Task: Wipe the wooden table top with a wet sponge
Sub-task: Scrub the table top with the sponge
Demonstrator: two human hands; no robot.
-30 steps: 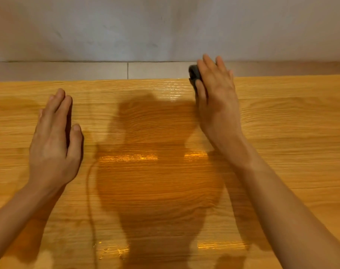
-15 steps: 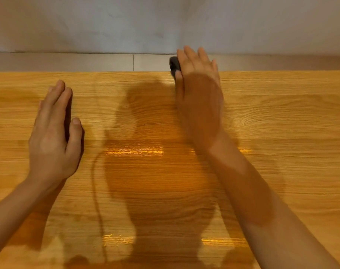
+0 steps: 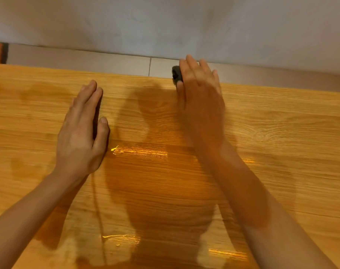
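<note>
Dark sponge (image 3: 176,75) under right hand (image 3: 201,105) at wooden table (image 3: 281,133) far edge; left hand (image 3: 79,133) flat, holding nothing.

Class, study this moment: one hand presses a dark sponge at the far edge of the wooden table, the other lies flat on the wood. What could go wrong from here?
1. The sponge already overhangs the table far edge under the right hand; another push may send it off, towards the wall.
2. The left hand lies beside shiny wet streaks, so it might slip if leaned on.
</note>
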